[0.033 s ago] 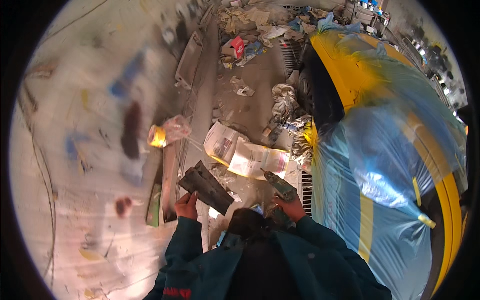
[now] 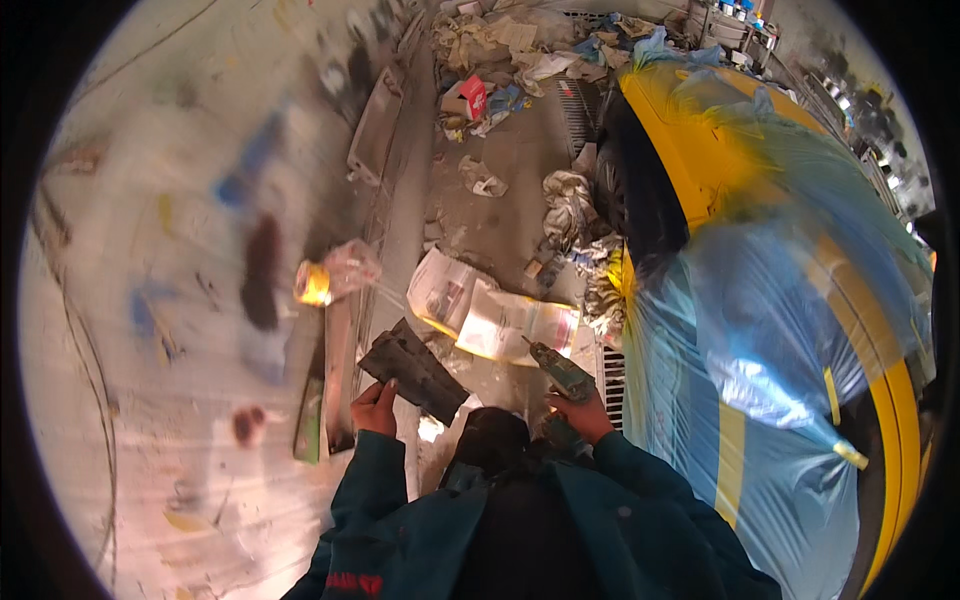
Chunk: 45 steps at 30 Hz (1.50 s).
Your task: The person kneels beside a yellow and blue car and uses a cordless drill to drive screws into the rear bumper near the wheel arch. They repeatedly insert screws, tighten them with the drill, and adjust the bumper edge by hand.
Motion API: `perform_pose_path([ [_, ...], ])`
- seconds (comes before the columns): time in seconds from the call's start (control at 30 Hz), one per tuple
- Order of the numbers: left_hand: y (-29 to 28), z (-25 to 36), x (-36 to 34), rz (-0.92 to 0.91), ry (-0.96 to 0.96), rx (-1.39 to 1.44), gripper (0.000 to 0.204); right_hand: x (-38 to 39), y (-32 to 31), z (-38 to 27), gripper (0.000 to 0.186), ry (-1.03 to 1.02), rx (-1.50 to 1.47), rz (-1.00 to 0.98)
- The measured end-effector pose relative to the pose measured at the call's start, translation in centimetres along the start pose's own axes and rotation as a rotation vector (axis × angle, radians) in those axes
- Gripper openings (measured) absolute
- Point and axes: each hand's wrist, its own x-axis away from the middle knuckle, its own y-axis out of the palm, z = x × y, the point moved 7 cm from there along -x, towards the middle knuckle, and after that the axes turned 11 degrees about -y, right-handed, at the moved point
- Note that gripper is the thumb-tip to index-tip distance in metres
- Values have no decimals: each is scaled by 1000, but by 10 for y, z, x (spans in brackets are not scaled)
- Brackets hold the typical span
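My left hand (image 2: 375, 408) grips the near end of a dark grey, flat ribbed part (image 2: 415, 370), which angles up and away over the floor. My right hand (image 2: 582, 415) is closed around a dark green power drill (image 2: 560, 372) with its bit pointing up-left toward sheets of newspaper (image 2: 500, 322) spread on the floor. Both sleeves are dark teal. The two hands are held apart at about chest width, just above the dusty concrete floor.
A yellow car (image 2: 690, 120) wrapped in blue translucent plastic sheeting (image 2: 780, 360) fills the right side. A paint-stained wall (image 2: 170, 300) stands at the left, with a grey trim piece (image 2: 375, 125) and a clear bag (image 2: 335, 272) at its base. Crumpled paper and rags (image 2: 570, 205) litter the floor.
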Motion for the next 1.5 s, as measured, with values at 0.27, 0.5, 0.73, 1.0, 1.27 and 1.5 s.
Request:
perform_pose_path([
  [0.27,163,97,-200,-85,59,-73,29,-142,-35,-26,47,92,-30,169],
  [0.5,335,119,-433,-227,133,-145,29,-289,-55,-56,38,97,-111,423],
  [0.73,456,188,-617,-457,74,-397,33,-450,-35,-126,21,46,-262,633],
  [1.0,607,271,-739,-615,142,-650,38,-597,-32,-188,18,-30,-416,673],
  [1.27,726,289,-854,-617,398,-787,37,-761,-57,-151,30,95,-341,647],
  [1.5,842,207,-926,-819,303,-850,33,-835,-68,-95,21,94,-619,810],
])
